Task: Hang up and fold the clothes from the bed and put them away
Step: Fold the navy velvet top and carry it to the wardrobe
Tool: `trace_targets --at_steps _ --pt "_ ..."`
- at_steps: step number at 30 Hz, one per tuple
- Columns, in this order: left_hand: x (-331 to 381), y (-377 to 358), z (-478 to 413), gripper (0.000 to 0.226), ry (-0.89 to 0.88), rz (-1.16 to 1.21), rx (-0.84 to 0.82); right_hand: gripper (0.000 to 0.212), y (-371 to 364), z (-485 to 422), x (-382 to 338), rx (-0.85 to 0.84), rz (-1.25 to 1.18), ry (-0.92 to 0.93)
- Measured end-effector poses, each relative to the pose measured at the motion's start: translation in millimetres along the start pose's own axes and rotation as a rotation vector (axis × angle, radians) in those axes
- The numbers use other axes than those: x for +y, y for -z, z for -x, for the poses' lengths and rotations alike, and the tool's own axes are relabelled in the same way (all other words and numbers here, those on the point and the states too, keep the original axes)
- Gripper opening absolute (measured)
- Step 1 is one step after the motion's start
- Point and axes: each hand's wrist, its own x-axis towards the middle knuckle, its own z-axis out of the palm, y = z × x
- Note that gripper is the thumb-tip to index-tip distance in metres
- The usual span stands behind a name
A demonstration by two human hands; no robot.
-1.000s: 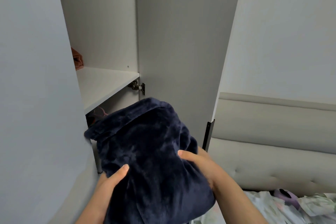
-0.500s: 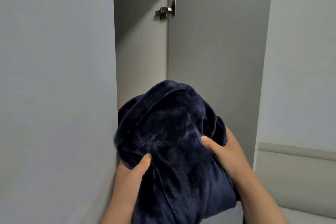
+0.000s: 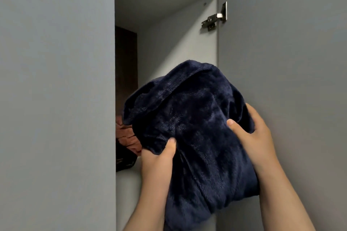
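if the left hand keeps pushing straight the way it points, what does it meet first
Probably the orange clothes stacked on the shelf, just beyond the left hand gripping the navy robe; depth is hard to judge.

Home bedroom: wardrobe, folded clothes inside.

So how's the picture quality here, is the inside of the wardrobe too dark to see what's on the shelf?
Head view: mostly sharp, with slight motion blur on the right hand. Light is soft, without glare. The wardrobe interior is dim and deepens to near black at the left, where only orange fabric shows. The navy robe, held by the left hand too, is so dark that its folds barely read.
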Motion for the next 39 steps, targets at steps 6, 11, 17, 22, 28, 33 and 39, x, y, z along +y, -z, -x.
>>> trace_targets --at_steps 6,11,17,22,28,33,39 --pt "5 -27 -57 0.061 -0.22 -0.139 0.177 0.035 -34 -55 38 -0.027 -0.139 0.02" --pt "20 -48 -99 0.03 -0.099 -0.383 0.275 0.035 -63 -82 63 0.026 -0.212 -0.035" --pt "25 -42 -134 0.053 -0.022 -0.5 0.411 0.029 -90 -98 76 -0.24 -0.333 -0.192" --pt "3 -21 -144 0.084 0.018 -0.363 0.404 0.071 -113 -95 98 -0.458 -0.393 -0.272" --pt "-10 -33 -147 0.075 -0.035 -0.3 0.241 0.063 -127 -109 114 -0.342 -0.359 -0.273" --pt "3 -56 -185 0.065 0.009 -0.404 0.464 0.059 -145 -133 111 -0.242 -0.353 -0.242" --pt "-6 -49 -224 0.065 -0.033 -0.355 0.709 0.055 -195 -166 105 -0.278 -0.285 -0.159"
